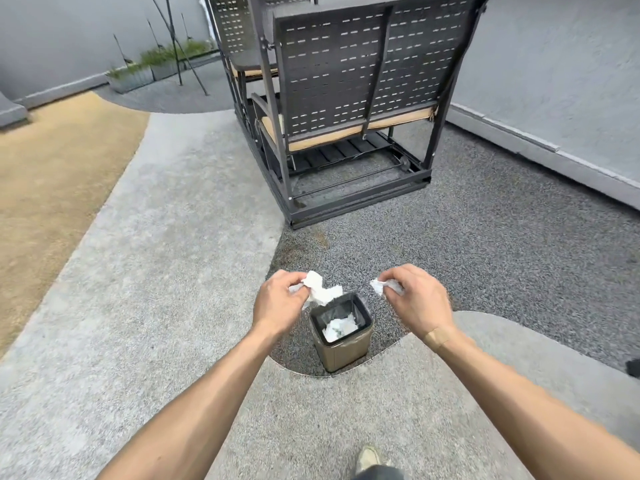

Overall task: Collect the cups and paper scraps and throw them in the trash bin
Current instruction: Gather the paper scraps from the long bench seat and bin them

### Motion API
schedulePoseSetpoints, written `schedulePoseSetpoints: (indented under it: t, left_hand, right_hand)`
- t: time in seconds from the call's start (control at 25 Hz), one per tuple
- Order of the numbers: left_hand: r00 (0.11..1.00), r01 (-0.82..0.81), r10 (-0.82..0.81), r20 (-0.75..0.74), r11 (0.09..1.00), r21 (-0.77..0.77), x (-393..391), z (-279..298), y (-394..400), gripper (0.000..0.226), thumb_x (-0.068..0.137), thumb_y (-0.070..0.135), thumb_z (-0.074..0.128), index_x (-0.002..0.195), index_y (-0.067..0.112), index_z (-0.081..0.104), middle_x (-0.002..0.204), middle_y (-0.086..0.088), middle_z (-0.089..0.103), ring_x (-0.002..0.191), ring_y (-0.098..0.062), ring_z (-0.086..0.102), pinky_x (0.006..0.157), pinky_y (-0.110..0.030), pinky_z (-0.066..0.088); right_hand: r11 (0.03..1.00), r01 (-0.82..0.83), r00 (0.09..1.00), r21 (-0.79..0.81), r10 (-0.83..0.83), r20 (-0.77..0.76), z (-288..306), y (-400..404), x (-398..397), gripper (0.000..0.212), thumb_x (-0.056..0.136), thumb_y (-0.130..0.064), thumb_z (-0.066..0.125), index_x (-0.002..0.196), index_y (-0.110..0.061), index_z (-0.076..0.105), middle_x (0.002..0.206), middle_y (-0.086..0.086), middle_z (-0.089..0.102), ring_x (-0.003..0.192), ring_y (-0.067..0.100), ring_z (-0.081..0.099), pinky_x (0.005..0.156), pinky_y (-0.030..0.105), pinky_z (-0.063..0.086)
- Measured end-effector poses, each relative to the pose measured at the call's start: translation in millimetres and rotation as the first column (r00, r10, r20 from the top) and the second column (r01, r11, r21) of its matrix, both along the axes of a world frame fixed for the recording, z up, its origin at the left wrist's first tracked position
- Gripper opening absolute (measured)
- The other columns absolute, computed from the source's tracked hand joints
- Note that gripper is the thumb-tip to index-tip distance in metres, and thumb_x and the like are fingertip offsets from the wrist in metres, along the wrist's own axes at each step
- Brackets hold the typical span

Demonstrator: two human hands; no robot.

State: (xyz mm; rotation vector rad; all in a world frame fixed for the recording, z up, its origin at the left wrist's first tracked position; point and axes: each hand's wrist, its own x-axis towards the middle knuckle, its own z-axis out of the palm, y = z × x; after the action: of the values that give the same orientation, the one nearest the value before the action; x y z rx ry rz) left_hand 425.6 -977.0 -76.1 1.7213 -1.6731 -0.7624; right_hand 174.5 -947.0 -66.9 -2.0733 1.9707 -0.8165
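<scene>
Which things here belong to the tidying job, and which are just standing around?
Part of the job:
- paper scrap in the left hand
- paper scrap in the right hand
- trash bin, with white paper already inside

Just standing around:
- swing bench
- planters
- shoe

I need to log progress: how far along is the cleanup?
Done: white paper already lies in the bin. In hand: the left hand holds a scrap and the right hand another scrap, both above the bin. Left: dropping these. No cups or other scraps show.
</scene>
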Motion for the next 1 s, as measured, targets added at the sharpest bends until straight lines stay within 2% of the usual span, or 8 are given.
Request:
schedulePoseSetpoints:
  t: [0.12, 0.28, 0.52, 0.6, 0.68, 0.8, 0.92, 1.0]
  left_hand:
    - [0.999, -0.042, 0.042, -0.022, 0.999, 0.009, -13, 1, -45, 0.023, 0.088, 0.023, 0.065, 0.108, 0.031, 0.070, 0.100, 0.017, 0.060, 0.089, -0.003, 0.059, 0.075, -0.032, 0.051]
    - [0.997, -0.076, 0.077, -0.029, 0.996, 0.036, -13, -8, -101, 0.024, 0.087, 0.021, 0.067, 0.109, 0.031, 0.070, 0.101, 0.018, 0.059, 0.082, 0.002, 0.059, 0.062, -0.025, 0.050]
    - [0.997, -0.068, 0.072, -0.041, 0.993, 0.092, -7, -41, -190, 0.026, 0.088, 0.023, 0.066, 0.112, 0.031, 0.068, 0.102, 0.017, 0.059, 0.070, -0.006, 0.064, 0.049, -0.030, 0.052]
    - [0.998, -0.056, 0.058, -0.019, 0.992, 0.109, 0, -55, -220, 0.026, 0.089, 0.025, 0.066, 0.114, 0.031, 0.067, 0.105, 0.016, 0.060, 0.057, -0.006, 0.060, 0.047, -0.030, 0.054]
    - [0.999, -0.044, 0.044, 0.007, 0.987, 0.153, 5, -73, -247, 0.028, 0.089, 0.026, 0.066, 0.117, 0.030, 0.065, 0.111, 0.014, 0.061, 0.044, 0.000, 0.047, 0.040, -0.021, 0.043]
    - [0.998, -0.010, -0.004, 0.066, 0.975, 0.223, 9, -98, -276, 0.032, 0.090, 0.028, 0.065, 0.122, 0.027, 0.063, 0.123, 0.010, 0.058, 0.043, 0.001, 0.042, 0.042, -0.021, 0.043]
    - [0.993, 0.042, -0.072, 0.091, 0.952, 0.303, 9, -127, -296, 0.032, 0.092, 0.029, 0.063, 0.124, 0.025, 0.061, 0.127, 0.002, 0.060, 0.038, -0.001, 0.038, 0.036, -0.016, 0.034]
    - [0.987, 0.069, -0.115, 0.110, 0.933, 0.353, 10, -149, -305, 0.032, 0.092, 0.031, 0.062, 0.123, 0.024, 0.061, 0.124, 0.001, 0.063, 0.044, -0.005, 0.048, 0.039, -0.019, 0.040]
  right_hand:
    - [0.998, -0.026, 1.000, 0.054, 0.027, -0.006, 0, -59, -15, 0.011, 0.087, -0.028, 0.062, 0.095, -0.035, 0.065, 0.096, -0.016, 0.063, 0.083, 0.005, 0.054, 0.071, 0.028, 0.047]
    - [0.996, -0.047, 0.999, 0.070, 0.046, 0.011, -9, -123, -15, 0.013, 0.086, -0.026, 0.064, 0.096, -0.034, 0.066, 0.095, -0.016, 0.062, 0.078, 0.000, 0.050, 0.069, 0.021, 0.039]
    - [0.987, -0.067, 0.998, 0.144, 0.067, 0.006, -42, -209, 0, 0.013, 0.087, -0.026, 0.064, 0.098, -0.034, 0.065, 0.097, -0.017, 0.061, 0.081, -0.001, 0.052, 0.079, 0.023, 0.049]
    - [0.984, -0.048, 0.999, 0.174, 0.049, 0.000, -55, -235, 7, 0.014, 0.087, -0.027, 0.064, 0.099, -0.034, 0.065, 0.098, -0.017, 0.061, 0.082, -0.001, 0.053, 0.079, 0.024, 0.049]
    - [0.976, -0.025, 1.000, 0.218, 0.025, 0.001, -70, -260, 15, 0.015, 0.087, -0.027, 0.064, 0.100, -0.034, 0.065, 0.099, -0.016, 0.061, 0.081, -0.001, 0.054, 0.079, 0.025, 0.050]
    - [0.955, 0.003, 1.000, 0.296, -0.004, 0.001, -96, -279, 22, 0.016, 0.087, -0.025, 0.066, 0.101, -0.032, 0.065, 0.100, -0.014, 0.063, 0.081, 0.001, 0.055, 0.078, 0.025, 0.050]
    - [0.924, 0.029, 1.000, 0.381, -0.031, -0.001, -123, -291, 22, 0.016, 0.088, -0.025, 0.065, 0.103, -0.030, 0.065, 0.102, -0.012, 0.064, 0.083, 0.003, 0.057, 0.079, 0.031, 0.054]
    - [0.898, 0.043, 0.999, 0.438, -0.044, -0.009, -146, -299, 21, 0.016, 0.088, -0.027, 0.065, 0.104, -0.031, 0.064, 0.102, -0.013, 0.063, 0.079, 0.001, 0.056, 0.077, 0.029, 0.053]
